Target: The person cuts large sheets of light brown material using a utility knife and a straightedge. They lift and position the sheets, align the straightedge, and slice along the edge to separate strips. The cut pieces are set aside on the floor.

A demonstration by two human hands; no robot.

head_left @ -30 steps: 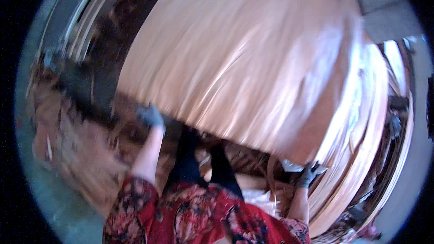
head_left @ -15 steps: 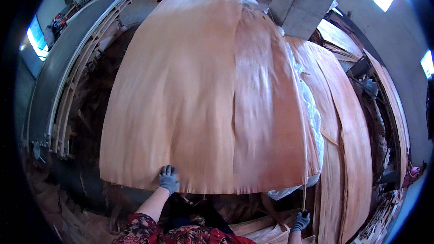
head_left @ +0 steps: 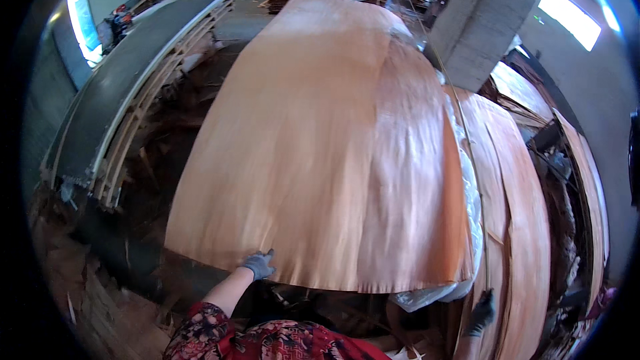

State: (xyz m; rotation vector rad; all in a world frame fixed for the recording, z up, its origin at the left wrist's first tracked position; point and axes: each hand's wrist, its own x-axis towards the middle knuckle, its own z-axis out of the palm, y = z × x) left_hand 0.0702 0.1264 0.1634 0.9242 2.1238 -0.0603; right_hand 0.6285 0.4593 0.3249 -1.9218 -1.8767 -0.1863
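Note:
In front of me lies a large stack topped by pale tan wood veneer sheets [head_left: 287, 140], with a pinker strip [head_left: 407, 193] along the right side. My left hand [head_left: 260, 265], in a grey glove, rests on the near edge of the top sheet, fingers stretched out and thumb apart. Low on the right, my right hand [head_left: 481, 313], in a dark grey glove, is closed around the near end of a long thin stick [head_left: 469, 150]. The stick runs away from me along the stack's right side, towards the concrete pillar.
White plastic sheeting [head_left: 427, 297] hangs along the stack's right edge. Another veneer stack [head_left: 523, 193] lies to the right. The concrete pillar [head_left: 490, 20] stands at the far right. On the left is a long dark-topped table [head_left: 127, 87] with a slatted wooden side. Veneer scraps [head_left: 100, 300] litter the lower left.
My right hand has moved right and slightly forward; the stick now stretches far along the stack's right side. My left hand stays at the near edge, its fingers turned rightward. The view has shifted.

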